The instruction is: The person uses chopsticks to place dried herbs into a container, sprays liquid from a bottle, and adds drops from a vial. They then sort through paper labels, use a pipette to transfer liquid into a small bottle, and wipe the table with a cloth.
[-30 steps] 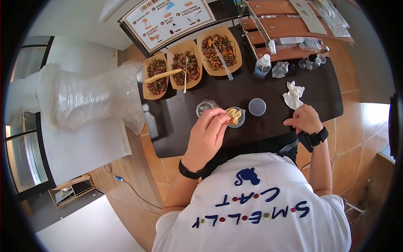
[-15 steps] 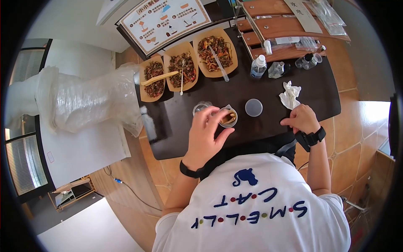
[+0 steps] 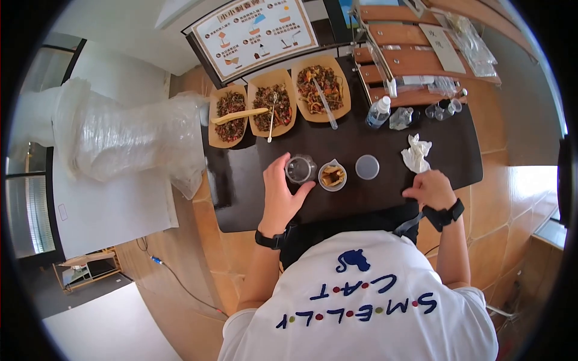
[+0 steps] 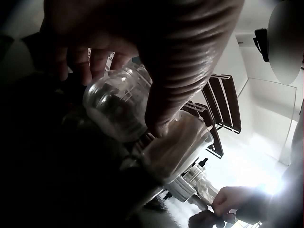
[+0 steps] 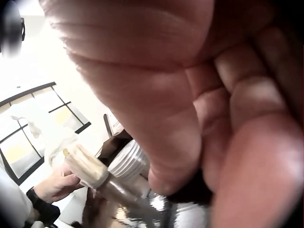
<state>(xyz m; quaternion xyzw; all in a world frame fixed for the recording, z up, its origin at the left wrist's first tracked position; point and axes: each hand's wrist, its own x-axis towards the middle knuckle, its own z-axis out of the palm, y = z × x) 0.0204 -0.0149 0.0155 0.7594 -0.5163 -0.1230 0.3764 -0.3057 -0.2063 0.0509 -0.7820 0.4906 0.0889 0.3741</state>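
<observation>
1. fingers and thumb of the left hand [image 3: 280,195] curl around a clear glass jar [image 3: 299,168] at the centre of the dark tabletop [image 3: 373,135] in the head view; the left wrist view shows that jar [image 4: 116,107] close up, gripped.
2. small bowl [image 3: 332,176] with yellowish pieces sits just right of the jar, a round lid [image 3: 367,166] beyond it.
3. right hand [image 3: 428,188] rests at the tabletop's lower right edge, fingers curled; the right wrist view is mostly palm, so whether it holds anything cannot be told.
</observation>
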